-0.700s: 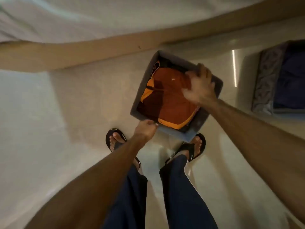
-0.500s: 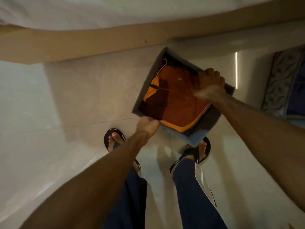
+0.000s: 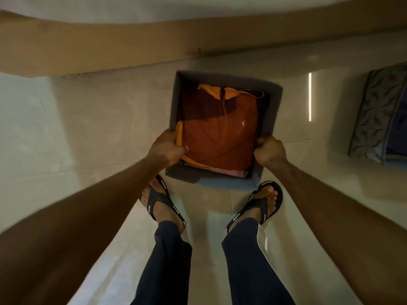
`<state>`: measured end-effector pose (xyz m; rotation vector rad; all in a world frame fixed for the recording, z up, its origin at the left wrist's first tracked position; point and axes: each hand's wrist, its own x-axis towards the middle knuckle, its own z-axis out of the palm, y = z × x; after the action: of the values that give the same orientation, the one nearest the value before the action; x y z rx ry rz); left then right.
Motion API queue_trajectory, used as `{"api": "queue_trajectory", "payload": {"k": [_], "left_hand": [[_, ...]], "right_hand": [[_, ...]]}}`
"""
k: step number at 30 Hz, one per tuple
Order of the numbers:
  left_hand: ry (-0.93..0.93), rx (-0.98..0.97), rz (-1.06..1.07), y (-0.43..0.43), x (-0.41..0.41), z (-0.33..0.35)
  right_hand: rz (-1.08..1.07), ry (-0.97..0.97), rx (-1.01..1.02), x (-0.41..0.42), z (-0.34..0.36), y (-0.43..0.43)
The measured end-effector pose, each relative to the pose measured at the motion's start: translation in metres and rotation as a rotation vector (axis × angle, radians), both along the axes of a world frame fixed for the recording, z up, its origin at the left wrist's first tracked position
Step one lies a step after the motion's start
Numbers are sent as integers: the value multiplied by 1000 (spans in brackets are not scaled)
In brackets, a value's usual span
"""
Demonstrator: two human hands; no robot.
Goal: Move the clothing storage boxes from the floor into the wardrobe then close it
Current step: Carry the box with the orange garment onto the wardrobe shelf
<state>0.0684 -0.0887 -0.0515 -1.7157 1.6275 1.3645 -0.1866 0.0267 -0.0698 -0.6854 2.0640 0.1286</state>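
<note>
A grey fabric storage box [image 3: 272, 106] with folded orange and rust-red clothes [image 3: 220, 133] inside is in front of my feet, seen from above. My left hand [image 3: 167, 148] grips the box's left rim, fingers curled over the edge. My right hand [image 3: 269, 151] grips the right rim the same way. Whether the box touches the floor cannot be told. A second storage box [image 3: 374, 115], grey patterned with dark blue contents, stands on the floor at the far right, partly cut off by the frame edge.
A pale glossy tiled floor [image 3: 88, 133] lies all around. A tan wooden base or plinth [image 3: 110, 47] runs across the top of the view, just beyond the box. My feet in black sandals [image 3: 163, 203] stand right behind the box.
The box has turned from skewed to square with me. My right hand shifted from the far rim to the right rim; my left hand moved to the left rim.
</note>
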Motion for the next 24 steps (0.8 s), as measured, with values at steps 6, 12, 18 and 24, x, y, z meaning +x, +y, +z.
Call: {"api": "queue_trajectory", "payload": {"k": [6,12,18,24], "left_hand": [[-44,-156,-161,3,-9,20],[34,-158,-130,34,-31,125],[26,-200,-197,76,-59,299],[52,-380,-324,101,-89,467]], "right_hand": [[-55,13,-87,-5,29,19],[-134,-13,-154,-29,132,59],[-142,34,-169,-46,304,124],[-136,143,-257,-73,467,193]]}}
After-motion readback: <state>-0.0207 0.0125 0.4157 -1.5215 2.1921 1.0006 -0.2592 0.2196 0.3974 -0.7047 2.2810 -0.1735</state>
